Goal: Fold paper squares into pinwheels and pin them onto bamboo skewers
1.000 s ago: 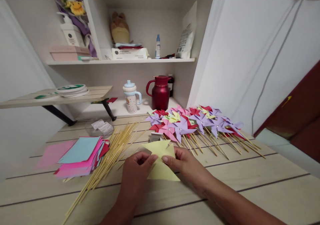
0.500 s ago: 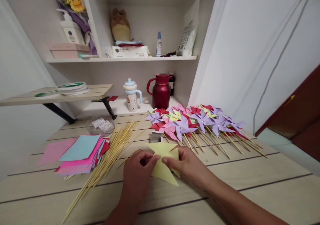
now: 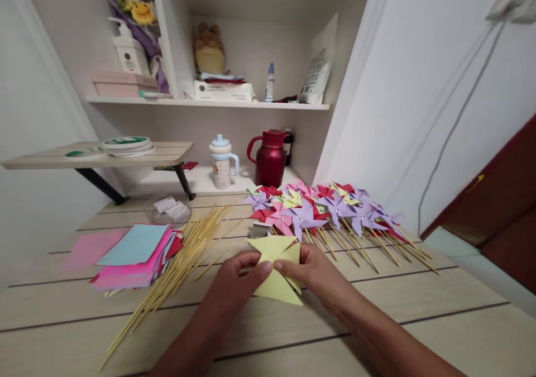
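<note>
- My left hand (image 3: 234, 279) and right hand (image 3: 310, 268) meet at the middle of a yellow paper pinwheel (image 3: 276, 268) lying on the wooden table (image 3: 419, 310); I see both pinching its folded points, fingertips nearly touching.
- Just beyond my grip, past the yellow sheet's far tip, sits a small pale box (image 3: 262, 230).
- To the left of my grip lies a bundle of bamboo sticks (image 3: 184, 259), and further left a stack of coloured paper squares (image 3: 134, 254).
- Beyond my right hand spreads a heap of finished pinwheels (image 3: 322, 209) on sticks.
- Far behind stand a red jug (image 3: 270, 156) and a lidded cup (image 3: 221, 165).
</note>
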A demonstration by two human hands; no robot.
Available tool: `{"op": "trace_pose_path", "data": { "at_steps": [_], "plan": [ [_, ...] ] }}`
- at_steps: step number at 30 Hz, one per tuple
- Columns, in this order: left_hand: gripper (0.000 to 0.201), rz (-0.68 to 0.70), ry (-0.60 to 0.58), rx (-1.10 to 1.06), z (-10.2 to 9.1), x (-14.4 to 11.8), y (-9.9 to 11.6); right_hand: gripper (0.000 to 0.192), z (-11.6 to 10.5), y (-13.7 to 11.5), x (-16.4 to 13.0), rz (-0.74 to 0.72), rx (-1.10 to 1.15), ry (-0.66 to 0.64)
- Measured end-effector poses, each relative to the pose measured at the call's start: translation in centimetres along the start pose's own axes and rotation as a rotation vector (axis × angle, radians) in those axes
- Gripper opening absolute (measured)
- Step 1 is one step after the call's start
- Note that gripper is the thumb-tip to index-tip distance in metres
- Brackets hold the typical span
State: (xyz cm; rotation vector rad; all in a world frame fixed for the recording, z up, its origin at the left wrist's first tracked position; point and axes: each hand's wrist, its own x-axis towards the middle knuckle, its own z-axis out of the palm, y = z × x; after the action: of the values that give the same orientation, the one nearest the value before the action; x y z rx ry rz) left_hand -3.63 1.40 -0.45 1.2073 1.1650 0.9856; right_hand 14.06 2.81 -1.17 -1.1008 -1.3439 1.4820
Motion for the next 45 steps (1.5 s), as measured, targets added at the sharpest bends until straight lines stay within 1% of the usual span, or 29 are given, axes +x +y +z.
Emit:
{"op": "trace_pose_path", "data": {
  "at_steps": [3, 8, 12, 18, 20, 25, 27, 29, 32, 35, 38, 40, 43, 45],
  "plan": [
    [0.034, 0.022, -0.015, -0.045, 0.2, -0.1, -0.1, 0.026, 0.1, -0.1, 0.0, -0.019, -0.025, -0.002],
    [0.030, -0.026, -0.093, -0.049, -0.1, 0.1, -0.4, 0.030, 0.0, -0.1, -0.1, -0.016, -0.050, 0.042],
    [0.029, -0.038, -0.108, -0.048, -0.1, 0.0, -0.3, 0.026, -0.1, 0.1, -0.1, -0.035, -0.066, 0.035],
    [0.028, -0.080, -0.017, 0.007, 0.0, -0.2, -0.4, 0.020, -0.1, -0.2, -0.5, -0.040, -0.067, -0.022],
    [0.027, -0.092, 0.003, -0.009, 0.1, -0.4, -0.6, 0.020, 0.0, -0.3, -0.6, -0.038, -0.067, -0.032],
    [0.026, -0.149, 0.044, -0.094, 0.4, -0.9, -0.5, 0.026, 0.2, -0.3, -0.5, -0.002, -0.027, -0.067],
    [0.026, -0.173, 0.073, -0.132, 0.5, -0.9, -0.3, 0.030, 0.1, -0.2, -0.3, -0.019, -0.004, -0.086],
    [0.029, -0.173, 0.100, -0.190, 0.4, -0.9, -0.2, 0.030, -0.1, -0.1, -0.1, -0.091, -0.015, -0.055],
    [0.031, -0.159, 0.129, -0.288, 0.1, -0.7, -0.3, 0.029, -0.5, 0.0, 0.2, -0.226, -0.070, 0.071],
    [0.030, -0.162, 0.152, -0.368, -0.3, -0.6, -0.4, 0.028, -0.8, 0.1, 0.3, -0.322, -0.115, 0.181],
    [0.029, -0.143, 0.200, -0.403, -0.5, -0.6, -0.4, 0.027, -0.8, 0.2, 0.1, -0.394, -0.228, 0.275],
    [0.031, -0.129, 0.196, -0.454, -0.6, -0.5, -0.4, 0.025, -0.7, 0.4, 0.1, -0.389, -0.262, 0.258],
    [0.032, -0.129, 0.121, -0.579, -0.7, -0.4, -0.4, 0.024, -0.5, 0.9, 0.2, -0.345, -0.210, 0.158],
    [0.034, -0.134, 0.090, -0.624, -0.6, -0.3, -0.4, 0.023, -0.4, 1.2, 0.5, -0.306, -0.172, 0.118]
  ]
}}
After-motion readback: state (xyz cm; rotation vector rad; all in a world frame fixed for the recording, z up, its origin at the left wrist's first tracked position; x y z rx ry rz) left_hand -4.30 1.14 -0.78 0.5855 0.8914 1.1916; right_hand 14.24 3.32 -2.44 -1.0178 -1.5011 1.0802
